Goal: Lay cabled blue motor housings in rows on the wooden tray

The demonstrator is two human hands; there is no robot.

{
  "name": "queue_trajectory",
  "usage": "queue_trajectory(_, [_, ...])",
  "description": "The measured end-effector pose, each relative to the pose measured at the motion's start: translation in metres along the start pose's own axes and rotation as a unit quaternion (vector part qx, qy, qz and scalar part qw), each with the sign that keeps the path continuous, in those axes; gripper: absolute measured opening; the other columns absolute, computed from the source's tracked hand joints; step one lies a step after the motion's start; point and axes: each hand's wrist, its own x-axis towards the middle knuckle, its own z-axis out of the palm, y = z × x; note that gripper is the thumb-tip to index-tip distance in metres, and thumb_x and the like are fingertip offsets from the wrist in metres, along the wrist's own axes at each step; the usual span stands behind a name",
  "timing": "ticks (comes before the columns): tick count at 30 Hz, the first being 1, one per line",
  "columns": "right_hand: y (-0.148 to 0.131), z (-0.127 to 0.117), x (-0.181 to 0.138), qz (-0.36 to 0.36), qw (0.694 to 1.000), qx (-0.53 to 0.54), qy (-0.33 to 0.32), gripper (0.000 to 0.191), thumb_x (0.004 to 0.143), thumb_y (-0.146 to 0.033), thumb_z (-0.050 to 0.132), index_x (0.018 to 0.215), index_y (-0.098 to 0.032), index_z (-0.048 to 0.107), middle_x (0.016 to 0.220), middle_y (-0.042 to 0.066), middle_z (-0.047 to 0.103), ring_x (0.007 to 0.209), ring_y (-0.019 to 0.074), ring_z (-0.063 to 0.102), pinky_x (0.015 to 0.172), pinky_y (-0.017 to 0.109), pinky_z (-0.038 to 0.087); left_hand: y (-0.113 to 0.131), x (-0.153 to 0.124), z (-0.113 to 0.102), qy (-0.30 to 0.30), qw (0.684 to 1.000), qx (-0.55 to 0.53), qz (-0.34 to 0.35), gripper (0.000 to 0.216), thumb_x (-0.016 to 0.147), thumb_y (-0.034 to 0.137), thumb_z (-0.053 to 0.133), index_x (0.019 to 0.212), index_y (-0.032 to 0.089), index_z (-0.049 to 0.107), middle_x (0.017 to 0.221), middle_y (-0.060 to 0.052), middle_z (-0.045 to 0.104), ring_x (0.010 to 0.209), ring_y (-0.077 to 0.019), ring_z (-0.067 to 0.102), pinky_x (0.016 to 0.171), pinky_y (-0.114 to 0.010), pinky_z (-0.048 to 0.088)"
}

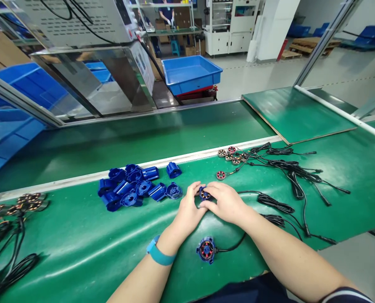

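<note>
Both my hands meet around a blue plastic housing with a copper-wound motor stator in it. My left hand grips it from the left, thumb and fingers curled. From the right, my right hand pinches the same piece, its fingers over the top. A black cable runs off to the right from behind my right hand. Nearer to me lies another blue housing with a stator seated in it, its cable passing under my right forearm. Left of my hands is a cluster of blue housings.
Several loose stators with bundled black cables lie at the right back. More stators with cables are at the far left. A white strip crosses the green table, a green board beyond it. A blue bin stands behind.
</note>
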Motion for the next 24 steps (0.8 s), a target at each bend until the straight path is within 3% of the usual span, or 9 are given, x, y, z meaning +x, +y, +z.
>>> queue_trajectory(3, [-0.001,0.003,0.0,-0.02,1.0,-0.018,0.011,0.031,0.084,-0.036,0.074,0.109,-0.018,0.069,0.108,0.011,0.071,0.102,0.0248,0.066,0.09,0.042,0.056,0.003,-0.004,-0.001,-0.008,1.0,-0.004,-0.002,0.078,0.071,0.011,0.073,0.138,0.023,0.035,0.134,-0.012,0.062,0.119,-0.0239,0.064,0.104,-0.046,0.053])
queue_trajectory(8, [0.017,0.01,0.002,-0.077,0.984,-0.038,0.159,0.027,0.089,-0.039,0.063,0.105,-0.019,0.072,0.112,0.014,0.072,0.104,0.0279,0.068,0.095,0.047,0.055,0.007,-0.006,-0.001,0.026,0.999,-0.042,0.006,0.106,0.058,0.032,0.093,0.143,0.024,0.03,0.136,-0.014,0.057,0.122,-0.0277,0.061,0.104,-0.049,0.052])
queue_trajectory(11, [0.025,0.013,0.007,-0.079,0.984,-0.053,0.151,0.025,0.089,-0.04,0.062,0.098,-0.019,0.075,0.104,0.013,0.074,0.097,0.0278,0.07,0.09,0.046,0.057,0.004,-0.004,-0.002,0.045,0.999,-0.028,0.014,0.115,0.053,0.039,0.096,0.145,0.024,0.028,0.139,-0.016,0.053,0.129,-0.0316,0.054,0.107,-0.053,0.048])
queue_trajectory(14, [0.023,0.012,0.009,-0.07,0.985,-0.065,0.143,0.026,0.089,-0.038,0.065,0.103,-0.018,0.074,0.111,0.014,0.073,0.1,0.0274,0.07,0.093,0.045,0.056,0.002,-0.005,-0.002,0.049,0.998,-0.025,0.01,0.107,0.06,0.037,0.093,0.144,0.024,0.029,0.14,-0.016,0.052,0.129,-0.0309,0.054,0.107,-0.053,0.048])
queue_trajectory(18, [0.016,0.014,0.012,-0.04,0.994,-0.072,0.076,0.02,0.083,-0.031,0.072,0.099,-0.018,0.073,0.103,0.013,0.073,0.092,0.0257,0.07,0.087,0.043,0.056,-0.001,-0.004,-0.002,0.052,0.999,-0.009,0.015,0.099,0.063,0.03,0.091,0.142,0.023,0.032,0.139,-0.015,0.054,0.127,-0.0303,0.056,0.105,-0.052,0.05])
queue_trajectory(24, [0.012,0.013,0.012,-0.023,0.997,-0.053,0.059,0.032,0.083,-0.031,0.074,0.112,-0.017,0.067,0.108,0.012,0.072,0.099,0.0252,0.067,0.09,0.043,0.055,-0.006,0.0,-0.001,0.027,0.999,0.011,0.032,0.086,0.069,0.025,0.085,0.14,0.024,0.036,0.14,-0.014,0.055,0.13,-0.0286,0.055,0.109,-0.052,0.048])
